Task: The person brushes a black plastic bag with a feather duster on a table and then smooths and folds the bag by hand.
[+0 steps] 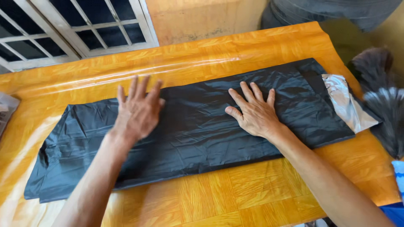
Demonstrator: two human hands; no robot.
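Note:
A long black plastic bag (198, 134) lies flat across an orange wood-patterned table (235, 189), folded lengthwise. My left hand (139, 111) rests flat on its upper edge left of the middle, fingers spread, slightly blurred. My right hand (254, 111) presses palm-down on the bag right of the middle, fingers apart. At the bag's right end a silvery inner flap (347, 103) shows.
A white-framed window (71, 29) lies behind the table at the upper left. A dark grey feather duster (385, 105) sits off the right edge. A blue object (397, 185) is at the lower right, and a clear plastic piece (6, 111) at the left edge.

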